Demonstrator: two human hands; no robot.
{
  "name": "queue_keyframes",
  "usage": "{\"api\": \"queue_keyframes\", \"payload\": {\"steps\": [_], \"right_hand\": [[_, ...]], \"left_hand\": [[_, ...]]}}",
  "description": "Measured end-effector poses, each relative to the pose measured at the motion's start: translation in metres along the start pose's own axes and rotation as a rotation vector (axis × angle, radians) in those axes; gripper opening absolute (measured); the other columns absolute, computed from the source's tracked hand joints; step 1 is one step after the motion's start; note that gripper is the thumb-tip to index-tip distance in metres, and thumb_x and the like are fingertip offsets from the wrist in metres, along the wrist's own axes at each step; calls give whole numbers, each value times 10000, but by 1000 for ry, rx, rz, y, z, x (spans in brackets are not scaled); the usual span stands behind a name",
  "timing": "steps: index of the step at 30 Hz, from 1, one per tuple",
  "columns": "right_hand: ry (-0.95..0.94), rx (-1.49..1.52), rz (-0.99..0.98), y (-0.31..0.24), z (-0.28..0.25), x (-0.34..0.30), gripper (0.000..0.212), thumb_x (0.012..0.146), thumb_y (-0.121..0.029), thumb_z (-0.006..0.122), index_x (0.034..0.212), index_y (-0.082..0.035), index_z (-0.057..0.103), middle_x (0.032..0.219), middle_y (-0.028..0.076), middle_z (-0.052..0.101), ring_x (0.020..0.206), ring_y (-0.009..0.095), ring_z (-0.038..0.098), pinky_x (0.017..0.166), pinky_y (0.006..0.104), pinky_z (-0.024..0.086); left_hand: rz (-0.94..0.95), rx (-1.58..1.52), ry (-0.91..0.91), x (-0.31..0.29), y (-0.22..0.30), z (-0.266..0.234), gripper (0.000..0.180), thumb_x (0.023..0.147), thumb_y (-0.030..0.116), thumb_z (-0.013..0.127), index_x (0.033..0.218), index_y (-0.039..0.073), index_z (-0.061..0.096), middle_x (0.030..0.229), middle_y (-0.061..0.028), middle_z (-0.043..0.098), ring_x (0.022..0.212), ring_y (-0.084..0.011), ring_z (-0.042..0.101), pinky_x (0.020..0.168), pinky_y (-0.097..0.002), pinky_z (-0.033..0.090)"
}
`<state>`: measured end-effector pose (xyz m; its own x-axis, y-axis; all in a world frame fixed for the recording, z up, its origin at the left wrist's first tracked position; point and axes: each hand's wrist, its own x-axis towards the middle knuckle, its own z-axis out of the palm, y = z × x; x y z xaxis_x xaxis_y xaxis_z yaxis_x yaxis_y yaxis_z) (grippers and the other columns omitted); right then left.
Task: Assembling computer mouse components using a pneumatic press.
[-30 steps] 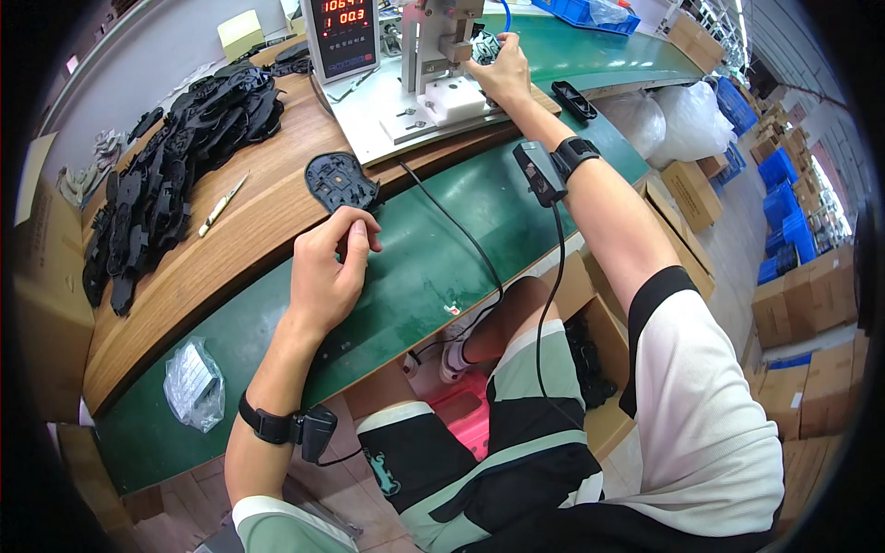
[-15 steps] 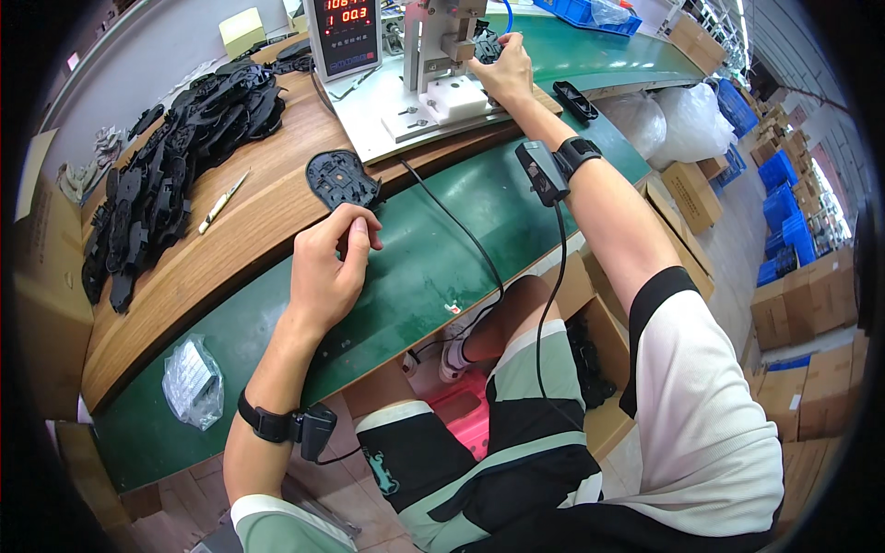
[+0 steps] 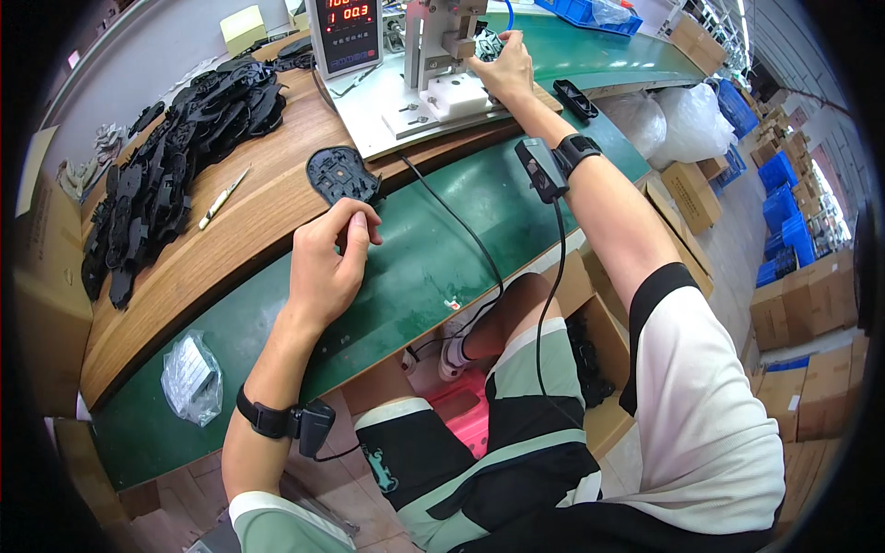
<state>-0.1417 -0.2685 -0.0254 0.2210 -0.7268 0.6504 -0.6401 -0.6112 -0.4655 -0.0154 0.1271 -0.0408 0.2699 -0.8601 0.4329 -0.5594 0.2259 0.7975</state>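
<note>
My right hand (image 3: 505, 72) reaches to the right side of a small bench press (image 3: 442, 41). Its thumb and fingers close round a dark plastic part (image 3: 486, 44), which the hand and the press column partly hide. My left hand (image 3: 330, 253) rests over the green bench edge with its fingers curled in, and nothing shows in them. Just beyond its knuckles lies a black plastic shell (image 3: 339, 175), inner side up, on the wooden board. A white block (image 3: 454, 97) is fixed on the press base.
Many black shells (image 3: 184, 147) are heaped at the left, beside a white-handled pen-like tool (image 3: 223, 198). A display box (image 3: 348, 37) with red digits stands by the press. Nearby are a black tray-like part (image 3: 575, 99), a plastic bag (image 3: 192, 378) and a cable (image 3: 461, 226).
Both hands stay almost where they were; the left has shifted very slightly upward. The dark part by my right hand looks brighter now, and the red digits on the display have changed.
</note>
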Motion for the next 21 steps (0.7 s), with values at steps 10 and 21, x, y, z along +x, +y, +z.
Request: {"api": "queue_keyframes", "payload": {"steps": [10, 21], "right_hand": [[-98, -2, 33, 19, -42, 19, 729, 820, -397, 862, 1349, -4, 551, 1240, 220, 699, 1188, 361, 680, 1038, 447, 525], [264, 112, 486, 225, -267, -375, 466, 996, -288, 765, 1271, 29, 561, 1170, 128, 662, 1122, 220, 637, 984, 363, 507]], "left_hand": [[120, 282, 165, 7, -15, -10, 255, 913, 40, 629, 1165, 27, 667, 1122, -156, 697, 1067, -263, 666, 894, -368, 516], [228, 791, -8, 5, -34, -2, 558, 876, 166, 721, 1399, 48, 569, 1438, -174, 587, 1355, -392, 530, 1151, -499, 383]]}}
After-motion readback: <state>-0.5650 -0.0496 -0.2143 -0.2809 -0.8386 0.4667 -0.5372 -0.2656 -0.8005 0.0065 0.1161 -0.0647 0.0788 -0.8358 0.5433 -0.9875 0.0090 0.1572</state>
